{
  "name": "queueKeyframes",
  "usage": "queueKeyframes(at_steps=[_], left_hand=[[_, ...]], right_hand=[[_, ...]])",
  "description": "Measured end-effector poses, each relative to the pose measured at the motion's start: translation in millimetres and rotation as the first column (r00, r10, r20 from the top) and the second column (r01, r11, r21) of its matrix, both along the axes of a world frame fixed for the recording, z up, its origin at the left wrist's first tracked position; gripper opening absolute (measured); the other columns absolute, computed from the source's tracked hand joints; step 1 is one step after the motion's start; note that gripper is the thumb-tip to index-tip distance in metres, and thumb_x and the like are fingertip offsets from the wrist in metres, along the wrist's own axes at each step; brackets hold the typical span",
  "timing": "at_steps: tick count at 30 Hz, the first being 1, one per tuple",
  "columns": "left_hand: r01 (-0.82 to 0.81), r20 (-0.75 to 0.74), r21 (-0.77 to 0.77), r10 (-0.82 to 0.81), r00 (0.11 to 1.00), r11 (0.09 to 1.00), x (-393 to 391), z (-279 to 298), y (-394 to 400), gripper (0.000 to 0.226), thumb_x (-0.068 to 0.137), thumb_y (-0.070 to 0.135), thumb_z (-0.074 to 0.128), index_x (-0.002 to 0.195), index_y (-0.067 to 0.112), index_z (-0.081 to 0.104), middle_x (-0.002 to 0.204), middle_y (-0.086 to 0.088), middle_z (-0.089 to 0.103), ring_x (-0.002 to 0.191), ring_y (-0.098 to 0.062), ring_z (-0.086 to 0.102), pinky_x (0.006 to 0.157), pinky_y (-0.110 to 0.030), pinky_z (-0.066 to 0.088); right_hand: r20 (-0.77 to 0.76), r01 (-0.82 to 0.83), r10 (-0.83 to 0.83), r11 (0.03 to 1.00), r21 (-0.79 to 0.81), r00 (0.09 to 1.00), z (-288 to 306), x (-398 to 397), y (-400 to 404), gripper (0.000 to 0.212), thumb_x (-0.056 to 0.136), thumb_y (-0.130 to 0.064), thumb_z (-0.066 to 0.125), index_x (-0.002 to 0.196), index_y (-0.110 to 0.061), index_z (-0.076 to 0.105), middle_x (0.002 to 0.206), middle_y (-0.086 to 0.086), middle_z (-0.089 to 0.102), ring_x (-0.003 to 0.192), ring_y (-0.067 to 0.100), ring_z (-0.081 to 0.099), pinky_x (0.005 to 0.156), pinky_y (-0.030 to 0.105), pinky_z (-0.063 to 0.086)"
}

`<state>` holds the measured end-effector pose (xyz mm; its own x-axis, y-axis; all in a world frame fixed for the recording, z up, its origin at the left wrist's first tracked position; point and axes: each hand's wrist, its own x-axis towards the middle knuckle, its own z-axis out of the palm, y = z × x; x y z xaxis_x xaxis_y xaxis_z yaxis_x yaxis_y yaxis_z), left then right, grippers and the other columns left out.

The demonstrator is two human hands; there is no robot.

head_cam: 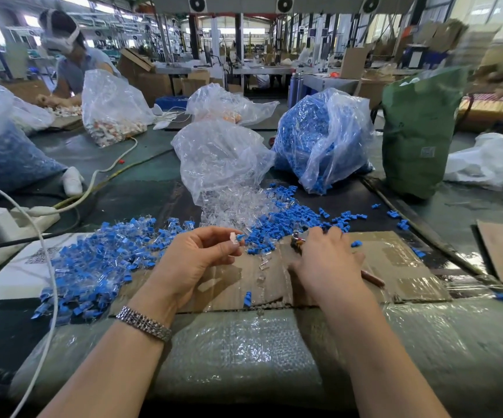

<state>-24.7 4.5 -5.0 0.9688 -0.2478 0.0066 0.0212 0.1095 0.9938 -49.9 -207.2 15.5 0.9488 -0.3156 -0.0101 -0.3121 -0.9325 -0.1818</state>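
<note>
My left hand point(196, 257) pinches a small clear plastic piece with a blue cap point(235, 239) between thumb and fingertips. My right hand point(325, 260) lies palm down on the cardboard sheet point(395, 267), its fingers reaching into loose blue caps point(280, 224); what they hold is hidden. A small dark metal tool point(297, 241) sits at its thumb side. Loose clear pieces point(235, 206) spill from a clear bag point(220, 158). A heap of assembled blue-and-clear parts point(99, 260) lies to the left.
A bag of blue caps point(319, 140) and a green sack point(416, 131) stand behind. White cables point(48, 267) and a white power strip point(0, 224) lie on the left. Another person point(72, 61) works at the far left. Bubble wrap point(244, 351) covers the near edge.
</note>
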Motion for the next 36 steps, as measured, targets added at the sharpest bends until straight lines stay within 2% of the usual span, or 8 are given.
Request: queueKeyframes(at_steps=[7,11,14,16,18,21,26,36], left_hand=[[0.002,0.068,-0.017,-0.001,0.998,1.0,-3,7,1,0.025,0.077,0.018,0.078,0.101,0.019,0.081,0.103,-0.016,0.077,0.093,-0.024,0.075,0.078,-0.024,0.059],[-0.057,-0.032,-0.128,0.053,0.998,0.99,-6,-1,4,0.026,0.076,0.014,0.078,0.101,0.017,0.081,0.107,-0.017,0.076,0.095,-0.026,0.074,0.076,-0.025,0.059],[-0.116,-0.119,-0.262,0.088,0.989,0.958,-8,-4,4,0.022,0.075,0.009,0.077,0.097,0.014,0.082,0.108,-0.019,0.076,0.087,-0.022,0.075,0.068,-0.025,0.06],[-0.143,-0.134,-0.291,0.108,0.985,0.946,-8,-4,6,0.021,0.076,0.008,0.076,0.095,0.014,0.082,0.107,-0.017,0.076,0.087,-0.022,0.075,0.068,-0.025,0.06],[-0.147,-0.146,-0.306,0.106,0.984,0.941,-7,-3,7,0.02,0.076,0.008,0.075,0.095,0.013,0.082,0.108,-0.016,0.076,0.088,-0.021,0.075,0.069,-0.026,0.061],[-0.167,-0.128,-0.296,0.135,0.983,0.94,-8,-1,4,0.021,0.074,0.009,0.075,0.094,0.012,0.08,0.105,-0.014,0.077,0.089,-0.019,0.075,0.07,-0.024,0.06],[-0.16,-0.095,-0.274,0.139,0.986,0.948,-8,-2,3,0.022,0.07,0.011,0.077,0.09,0.018,0.083,0.104,-0.011,0.078,0.093,-0.016,0.075,0.073,-0.021,0.059],[-0.145,-0.051,-0.179,0.138,0.989,0.973,-6,-4,3,0.023,0.071,0.015,0.079,0.093,0.017,0.082,0.103,-0.01,0.078,0.089,-0.015,0.074,0.072,-0.02,0.059]], right_hand=[[-0.046,0.032,-0.037,0.994,-0.101,0.998,-2,-4,-15,0.045,0.098,-0.034,0.056,0.135,-0.008,0.051,0.132,0.016,0.051,0.124,0.033,0.045,0.099,0.049,0.041],[-0.065,-0.013,0.005,0.992,-0.127,0.998,1,1,-16,0.044,0.096,-0.04,0.056,0.126,-0.007,0.057,0.124,0.018,0.054,0.115,0.034,0.049,0.095,0.043,0.044],[-0.03,-0.053,0.054,0.998,0.015,0.998,9,6,-19,0.02,0.098,-0.032,0.054,0.097,-0.012,0.058,0.099,0.01,0.063,0.089,0.026,0.055,0.068,0.033,0.043],[-0.03,-0.102,0.11,0.975,0.199,0.993,18,7,-18,0.024,0.099,-0.028,0.055,0.083,-0.011,0.055,0.076,0.003,0.059,0.067,0.019,0.056,0.052,0.032,0.04],[-0.083,-0.179,0.237,0.882,0.435,0.968,29,6,-11,0.019,0.1,-0.019,0.054,0.085,-0.008,0.059,0.075,0.005,0.061,0.064,0.02,0.06,0.06,0.04,0.057],[-0.148,-0.256,0.446,0.721,0.644,0.883,43,4,6,0.019,0.1,-0.009,0.054,0.105,0.007,0.062,0.082,0.011,0.066,0.071,0.023,0.068,0.074,0.041,0.061],[-0.178,-0.313,0.555,0.673,0.67,0.812,50,3,21,0.021,0.102,-0.011,0.052,0.112,0.006,0.06,0.088,0.012,0.073,0.077,0.021,0.073,0.072,0.035,0.06],[-0.162,-0.358,0.596,0.653,0.667,0.786,44,4,21,0.024,0.103,-0.021,0.053,0.109,0.001,0.062,0.083,0.006,0.074,0.076,0.019,0.074,0.079,0.038,0.062]])
